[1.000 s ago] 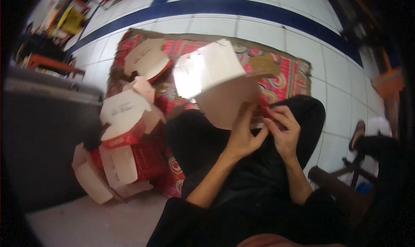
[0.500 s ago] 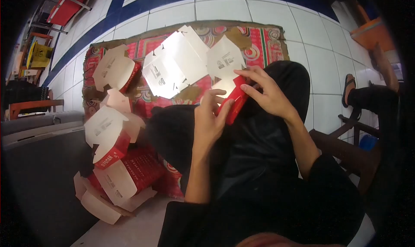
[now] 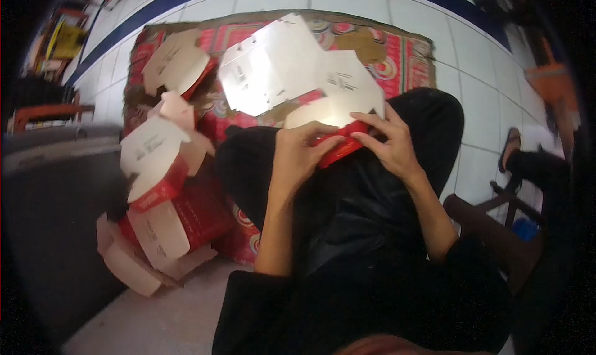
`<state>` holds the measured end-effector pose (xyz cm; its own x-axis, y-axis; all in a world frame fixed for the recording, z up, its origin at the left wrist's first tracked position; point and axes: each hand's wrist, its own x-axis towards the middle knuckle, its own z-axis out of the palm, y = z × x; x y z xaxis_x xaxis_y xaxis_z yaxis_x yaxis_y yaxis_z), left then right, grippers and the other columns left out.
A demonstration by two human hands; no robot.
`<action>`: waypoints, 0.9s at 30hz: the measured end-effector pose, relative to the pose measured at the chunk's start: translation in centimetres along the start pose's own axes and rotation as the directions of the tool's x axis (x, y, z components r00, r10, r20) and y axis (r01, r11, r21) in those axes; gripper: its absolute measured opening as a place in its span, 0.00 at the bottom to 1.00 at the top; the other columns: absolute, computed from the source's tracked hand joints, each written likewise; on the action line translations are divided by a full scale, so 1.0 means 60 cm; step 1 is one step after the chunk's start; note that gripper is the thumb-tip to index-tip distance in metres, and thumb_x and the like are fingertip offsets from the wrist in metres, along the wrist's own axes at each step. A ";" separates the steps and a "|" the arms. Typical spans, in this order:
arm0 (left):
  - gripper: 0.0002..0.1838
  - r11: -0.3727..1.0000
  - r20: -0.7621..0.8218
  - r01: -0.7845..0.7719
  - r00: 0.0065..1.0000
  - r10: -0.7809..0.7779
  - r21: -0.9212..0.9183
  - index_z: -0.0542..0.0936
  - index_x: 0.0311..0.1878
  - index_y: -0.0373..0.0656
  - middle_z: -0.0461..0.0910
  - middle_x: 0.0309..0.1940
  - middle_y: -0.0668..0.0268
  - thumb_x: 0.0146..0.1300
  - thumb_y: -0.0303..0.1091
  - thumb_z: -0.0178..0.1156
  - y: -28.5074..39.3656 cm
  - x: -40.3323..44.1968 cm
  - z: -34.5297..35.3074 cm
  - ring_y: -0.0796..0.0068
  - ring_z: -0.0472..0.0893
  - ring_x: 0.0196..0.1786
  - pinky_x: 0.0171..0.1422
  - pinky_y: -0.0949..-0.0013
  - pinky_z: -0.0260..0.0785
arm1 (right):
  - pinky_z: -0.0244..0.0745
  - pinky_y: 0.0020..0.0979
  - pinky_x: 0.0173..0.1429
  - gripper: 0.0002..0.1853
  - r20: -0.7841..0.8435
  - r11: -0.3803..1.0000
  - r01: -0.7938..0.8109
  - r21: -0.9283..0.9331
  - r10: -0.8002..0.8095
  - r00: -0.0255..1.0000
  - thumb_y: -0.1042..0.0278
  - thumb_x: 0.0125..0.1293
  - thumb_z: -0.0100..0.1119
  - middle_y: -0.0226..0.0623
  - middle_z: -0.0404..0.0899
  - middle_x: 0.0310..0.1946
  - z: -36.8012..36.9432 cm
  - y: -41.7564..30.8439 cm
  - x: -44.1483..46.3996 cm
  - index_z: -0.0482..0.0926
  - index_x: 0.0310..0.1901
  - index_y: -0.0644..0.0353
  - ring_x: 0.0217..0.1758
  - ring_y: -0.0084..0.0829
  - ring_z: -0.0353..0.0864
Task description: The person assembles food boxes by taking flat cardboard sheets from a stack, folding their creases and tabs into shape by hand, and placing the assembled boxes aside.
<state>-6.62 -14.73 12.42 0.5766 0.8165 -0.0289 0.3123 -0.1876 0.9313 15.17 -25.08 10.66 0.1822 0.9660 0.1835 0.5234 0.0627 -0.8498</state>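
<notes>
A red and white cardboard food box (image 3: 345, 146), partly folded, is held above my lap. Its white inner side and printed lid flap (image 3: 354, 79) face up. My left hand (image 3: 304, 149) pinches the box's left end between thumb and fingers. At the right end, my right hand (image 3: 388, 141) grips the red wall, thumb on the near side and fingers over the edge. The fingers hide part of the fold. Just beyond lie flat white box blanks (image 3: 267, 63) on the patterned mat (image 3: 413, 63).
Several part-folded boxes (image 3: 152, 150) lie to the left, some leaning on one another, near a dark grey padded surface (image 3: 56, 224). A brown wooden stool (image 3: 490, 231) stands at right. Another person's sandalled foot (image 3: 511, 145) rests on the white tiles (image 3: 462, 63).
Both hands have turned the box so its red wall lies more level, and my right hand has come down around its right end. The whole view has shifted slightly.
</notes>
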 end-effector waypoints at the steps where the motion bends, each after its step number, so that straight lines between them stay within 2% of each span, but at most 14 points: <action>1: 0.13 0.997 0.003 -0.066 0.998 0.066 0.039 0.94 0.49 0.38 0.94 0.36 0.57 0.64 0.33 0.82 -0.004 0.002 -0.002 0.70 0.91 0.35 0.44 0.68 0.82 | 0.84 0.29 0.54 0.21 0.029 1.000 0.022 0.021 -0.023 0.999 0.75 0.73 0.77 0.40 0.79 0.59 0.003 0.003 0.001 0.88 0.66 0.64 0.52 0.29 0.85; 2: 0.13 0.984 -0.027 -0.179 0.983 0.179 -0.004 0.94 0.48 0.39 0.94 0.37 0.57 0.63 0.34 0.83 -0.007 0.004 -0.002 0.69 0.91 0.37 0.44 0.66 0.82 | 0.83 0.28 0.54 0.20 0.027 0.989 -0.064 0.136 0.061 0.998 0.76 0.75 0.74 0.39 0.79 0.59 0.007 0.006 0.001 0.88 0.66 0.64 0.52 0.28 0.85; 5: 0.13 0.975 -0.021 -0.215 0.976 0.217 0.051 0.94 0.46 0.39 0.93 0.38 0.53 0.61 0.33 0.83 0.004 0.006 -0.009 0.62 0.92 0.38 0.45 0.62 0.82 | 0.81 0.26 0.58 0.17 0.103 0.915 -0.255 0.314 0.234 0.967 0.79 0.80 0.67 0.37 0.78 0.59 0.000 0.026 0.002 0.88 0.67 0.65 0.54 0.27 0.84; 6: 0.13 0.977 -0.050 -0.204 0.977 0.208 0.064 0.94 0.46 0.39 0.93 0.38 0.53 0.61 0.33 0.83 0.002 0.009 -0.010 0.62 0.92 0.38 0.45 0.62 0.82 | 0.80 0.27 0.60 0.17 0.091 0.958 -0.210 0.197 0.195 0.977 0.78 0.80 0.67 0.38 0.78 0.59 -0.001 0.028 0.003 0.88 0.66 0.66 0.56 0.28 0.84; 10: 0.11 0.970 0.031 -0.239 0.971 0.238 0.044 0.95 0.46 0.43 0.94 0.41 0.57 0.61 0.33 0.80 -0.004 0.012 -0.013 0.58 0.92 0.44 0.53 0.60 0.81 | 0.81 0.28 0.60 0.15 0.120 0.996 -0.061 0.068 0.052 0.991 0.77 0.80 0.68 0.39 0.78 0.59 0.016 0.011 -0.002 0.89 0.64 0.66 0.57 0.28 0.84; 13: 0.11 0.964 0.017 -0.254 0.967 0.253 0.082 0.95 0.46 0.43 0.93 0.40 0.56 0.62 0.34 0.79 -0.002 0.014 -0.014 0.56 0.92 0.43 0.52 0.58 0.81 | 0.78 0.44 0.73 0.29 0.145 0.988 -0.138 0.071 0.127 0.981 0.70 0.65 0.81 0.54 0.79 0.68 0.021 -0.014 -0.003 0.87 0.69 0.57 0.71 0.52 0.82; 14: 0.11 0.962 -0.003 -0.260 0.965 0.262 0.085 0.94 0.46 0.43 0.93 0.39 0.56 0.63 0.36 0.78 0.000 0.016 -0.014 0.54 0.91 0.43 0.51 0.57 0.81 | 0.79 0.45 0.73 0.38 0.166 0.999 -0.025 -0.038 0.031 0.986 0.72 0.59 0.84 0.54 0.76 0.71 0.020 -0.012 -0.007 0.84 0.73 0.55 0.73 0.53 0.81; 19: 0.12 0.921 0.035 -0.336 0.941 0.336 0.197 0.93 0.47 0.44 0.89 0.34 0.52 0.68 0.40 0.75 -0.017 0.024 0.008 0.46 0.88 0.41 0.51 0.48 0.79 | 0.80 0.43 0.73 0.40 0.102 0.997 -0.023 -0.068 0.029 0.994 0.80 0.56 0.83 0.54 0.75 0.72 0.033 0.030 -0.028 0.84 0.73 0.55 0.73 0.52 0.81; 21: 0.13 0.876 0.109 -0.397 0.918 0.382 0.273 0.94 0.46 0.45 0.90 0.33 0.55 0.68 0.43 0.75 -0.011 0.030 0.010 0.50 0.87 0.48 0.57 0.46 0.77 | 0.85 0.39 0.67 0.41 0.086 0.999 -0.047 -0.027 0.049 0.995 0.83 0.58 0.80 0.50 0.75 0.71 0.038 0.034 -0.034 0.82 0.75 0.55 0.70 0.46 0.83; 22: 0.16 0.808 0.118 -0.455 0.887 0.445 0.374 0.92 0.53 0.45 0.91 0.44 0.55 0.68 0.43 0.75 0.013 0.021 -0.005 0.51 0.85 0.58 0.66 0.46 0.74 | 0.85 0.39 0.67 0.41 0.091 0.999 -0.041 -0.031 0.044 0.995 0.83 0.58 0.80 0.50 0.75 0.71 0.040 0.033 -0.032 0.82 0.75 0.55 0.70 0.46 0.83; 23: 0.16 0.807 0.113 -0.458 0.886 0.450 0.372 0.92 0.53 0.45 0.91 0.44 0.55 0.68 0.43 0.75 0.024 0.018 -0.013 0.51 0.85 0.58 0.66 0.46 0.74 | 0.87 0.38 0.64 0.41 0.033 0.987 -0.109 0.118 0.106 0.994 0.83 0.63 0.78 0.48 0.76 0.69 0.042 0.030 -0.030 0.77 0.78 0.57 0.68 0.43 0.84; 24: 0.19 0.822 -0.132 -0.466 0.839 0.528 0.328 0.90 0.58 0.45 0.89 0.51 0.55 0.68 0.41 0.76 0.032 0.017 -0.018 0.50 0.83 0.62 0.70 0.47 0.72 | 0.89 0.36 0.61 0.41 -0.019 0.950 -0.165 0.267 0.176 0.984 0.83 0.67 0.76 0.45 0.76 0.68 0.042 0.030 -0.027 0.73 0.81 0.58 0.66 0.39 0.85; 25: 0.23 0.829 -0.369 -0.484 0.743 0.559 0.280 0.87 0.64 0.45 0.87 0.58 0.54 0.67 0.38 0.77 0.035 0.016 -0.023 0.48 0.82 0.67 0.74 0.48 0.71 | 0.89 0.36 0.61 0.41 -0.026 0.952 -0.163 0.260 0.175 0.984 0.83 0.67 0.76 0.45 0.76 0.68 0.042 0.038 -0.024 0.73 0.81 0.58 0.66 0.39 0.85; 27: 0.20 0.888 -0.586 -0.408 0.674 0.450 0.212 0.83 0.65 0.39 0.85 0.62 0.52 0.72 0.30 0.71 0.006 0.002 -0.033 0.50 0.84 0.65 0.73 0.51 0.73 | 0.91 0.37 0.60 0.37 -0.157 0.747 -0.265 0.611 0.441 0.884 0.79 0.78 0.69 0.41 0.76 0.67 0.039 0.061 -0.008 0.64 0.84 0.62 0.61 0.34 0.86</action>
<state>-7.89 -13.62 13.47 0.0864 0.7860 0.6121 0.2021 -0.6155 0.7618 15.03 -24.73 6.28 0.5224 0.8419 -0.1355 -0.1657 -0.0556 -0.9846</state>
